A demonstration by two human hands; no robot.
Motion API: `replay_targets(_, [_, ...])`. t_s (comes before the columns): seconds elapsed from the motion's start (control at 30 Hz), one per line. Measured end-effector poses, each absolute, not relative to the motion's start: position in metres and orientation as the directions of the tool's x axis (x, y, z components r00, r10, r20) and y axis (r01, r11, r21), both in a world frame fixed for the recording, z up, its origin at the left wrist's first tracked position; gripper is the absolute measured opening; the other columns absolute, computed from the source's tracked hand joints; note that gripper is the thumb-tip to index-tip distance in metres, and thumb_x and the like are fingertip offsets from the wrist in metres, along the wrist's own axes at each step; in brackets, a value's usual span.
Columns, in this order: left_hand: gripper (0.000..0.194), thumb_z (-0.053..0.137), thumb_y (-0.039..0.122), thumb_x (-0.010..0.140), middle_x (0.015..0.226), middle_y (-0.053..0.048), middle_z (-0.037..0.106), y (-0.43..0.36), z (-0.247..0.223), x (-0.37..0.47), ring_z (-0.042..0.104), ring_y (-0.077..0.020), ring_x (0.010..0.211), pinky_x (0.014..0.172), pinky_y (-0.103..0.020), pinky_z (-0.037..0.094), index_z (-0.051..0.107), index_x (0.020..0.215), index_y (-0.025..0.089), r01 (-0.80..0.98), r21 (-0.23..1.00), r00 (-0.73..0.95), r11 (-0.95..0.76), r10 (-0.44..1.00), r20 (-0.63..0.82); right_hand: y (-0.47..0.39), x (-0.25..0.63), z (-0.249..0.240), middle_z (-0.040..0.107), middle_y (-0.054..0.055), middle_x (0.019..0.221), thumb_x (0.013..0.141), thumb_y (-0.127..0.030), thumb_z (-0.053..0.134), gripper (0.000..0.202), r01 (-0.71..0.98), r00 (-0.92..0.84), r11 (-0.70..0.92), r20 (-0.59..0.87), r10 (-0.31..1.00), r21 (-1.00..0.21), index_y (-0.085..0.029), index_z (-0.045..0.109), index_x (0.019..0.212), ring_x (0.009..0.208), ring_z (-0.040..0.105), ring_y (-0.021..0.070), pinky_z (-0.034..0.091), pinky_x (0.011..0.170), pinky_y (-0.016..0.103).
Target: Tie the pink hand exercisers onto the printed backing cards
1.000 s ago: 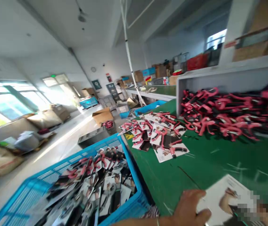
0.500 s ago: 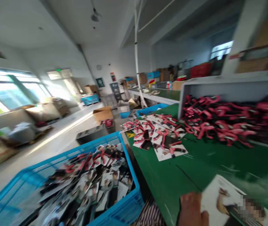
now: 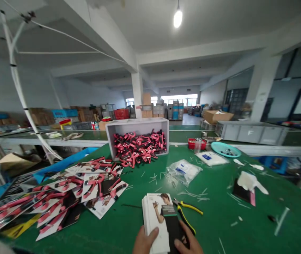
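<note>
A thick stack of printed cards (image 3: 157, 218) is held upright over the green table, near its front edge. My left hand (image 3: 145, 240) grips the stack's left side, thumb on the front card. On the right side, my right hand (image 3: 188, 242) is closed round the same stack. Yellow-and-black pliers (image 3: 190, 209) lie just right of the cards. To the left, cards with pink-handled tools (image 3: 94, 185) are piled loosely. Behind stands a grey bin (image 3: 137, 123) on its side, full of pink-and-black tools (image 3: 139, 146).
Clear plastic bags (image 3: 184, 171), scattered thin white strips, a turquoise plate (image 3: 226, 149) and a red container (image 3: 196, 144) are on the table (image 3: 129, 225). A white glove (image 3: 251, 181) lies at the right. A white pole (image 3: 20, 88) rises at the left.
The view has swung right, from the blue crate to the table and grey bin. The cards are now centred, and both hands show on them; only one hand showed before.
</note>
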State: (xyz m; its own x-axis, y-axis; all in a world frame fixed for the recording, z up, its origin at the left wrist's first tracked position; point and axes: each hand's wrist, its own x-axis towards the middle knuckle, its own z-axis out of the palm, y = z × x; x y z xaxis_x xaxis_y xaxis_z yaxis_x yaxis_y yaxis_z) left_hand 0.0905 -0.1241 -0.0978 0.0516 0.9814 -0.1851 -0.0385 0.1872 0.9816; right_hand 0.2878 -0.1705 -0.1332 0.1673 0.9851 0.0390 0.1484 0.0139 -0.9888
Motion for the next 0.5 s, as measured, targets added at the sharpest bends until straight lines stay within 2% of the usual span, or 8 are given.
replay_targets(0.1, [0.081,0.072,0.074,0.050,0.092,-0.016,0.074,-0.136,-0.101,0.083,0.069,-0.0362,0.090,0.081,-0.042,0.055,0.065,0.102,0.013,-0.077,0.989,0.098,0.130,0.988,-0.122,-0.172,0.282,-0.097,0.060,0.010,0.132,0.067,-0.060,0.072,0.079,-0.064,0.010,0.006,0.005,1.000,-0.998,-0.025,0.054,0.136,0.123,0.054,0.0367,0.041,0.103,0.050])
replay_targets(0.2, [0.082,0.072,0.069,0.057,0.106,-0.015,0.072,-0.144,-0.092,0.072,0.067,-0.0347,0.099,0.087,-0.041,0.053,0.058,0.118,0.015,-0.113,0.994,0.122,0.006,0.992,0.008,-0.170,0.280,-0.054,0.060,0.009,0.132,0.076,-0.053,0.069,0.078,-0.176,-0.162,0.045,0.074,0.984,-0.983,-0.028,0.042,0.144,0.121,0.056,0.0346,0.043,0.101,0.051])
replay_targets(0.27, [0.081,0.072,0.064,0.062,0.118,-0.015,0.068,-0.144,-0.082,0.065,0.063,-0.0343,0.109,0.096,-0.042,0.049,0.053,0.125,0.016,-0.123,0.989,0.102,-0.077,0.991,0.090,-0.165,0.280,-0.033,0.054,0.008,0.139,0.081,-0.048,0.066,0.076,-0.138,-0.147,0.152,0.172,0.974,-0.979,-0.028,0.035,0.148,0.128,0.049,0.0322,0.038,0.107,0.049])
replay_targets(0.37, [0.075,0.071,0.061,0.066,0.125,-0.014,0.065,-0.138,-0.072,0.058,0.058,-0.0347,0.118,0.102,-0.044,0.045,0.053,0.124,0.017,-0.143,0.981,0.048,-0.128,0.990,0.136,-0.155,0.276,-0.029,0.042,0.008,0.149,0.085,-0.045,0.063,0.076,0.034,-0.098,0.300,0.295,0.950,-0.954,-0.027,0.028,0.150,0.139,0.035,0.0279,0.022,0.116,0.047])
replay_targets(0.5, [0.067,0.075,0.059,0.063,0.115,-0.011,0.070,-0.135,-0.085,0.059,0.062,-0.0339,0.112,0.099,-0.045,0.048,0.058,0.114,0.019,-0.201,0.975,0.034,-0.097,0.994,0.106,-0.151,0.261,-0.072,0.034,0.009,0.154,0.087,-0.047,0.061,0.077,0.143,-0.108,0.241,0.227,0.968,-0.960,-0.026,0.025,0.151,0.144,0.023,0.0275,0.011,0.119,0.047])
